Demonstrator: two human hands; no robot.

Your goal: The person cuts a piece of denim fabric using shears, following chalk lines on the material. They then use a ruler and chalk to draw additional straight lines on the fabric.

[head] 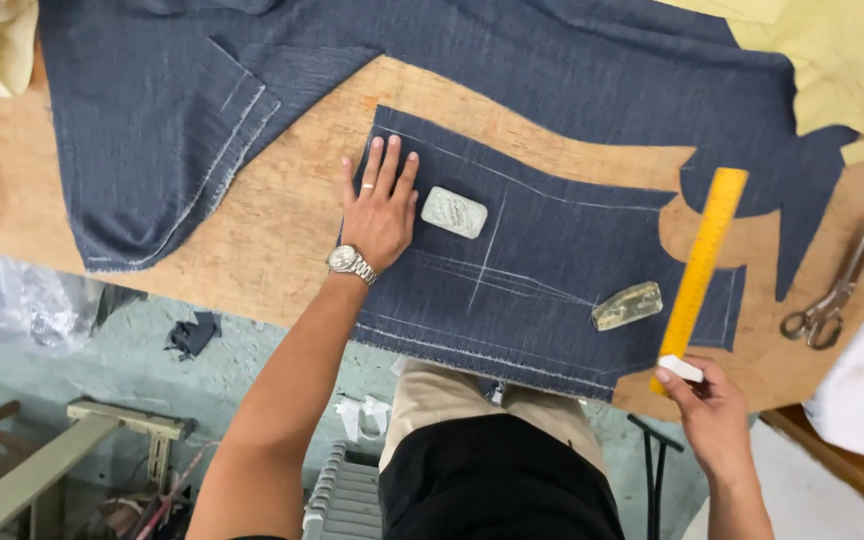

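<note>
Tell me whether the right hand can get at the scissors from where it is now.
Probably yes: the right hand holds white chalk, and bare table lies between it and the scissors; the chalk occupies its fingers.

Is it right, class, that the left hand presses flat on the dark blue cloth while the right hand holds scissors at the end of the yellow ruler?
Not quite. In the head view the right hand holds white chalk, not scissors; the scissors lie untouched on the table. The left hand does press the cloth, by the ruler.

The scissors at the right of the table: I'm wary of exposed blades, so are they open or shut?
Shut. The scissors lie flat on the wooden table, blades together in one narrow line, away from both hands.
</note>
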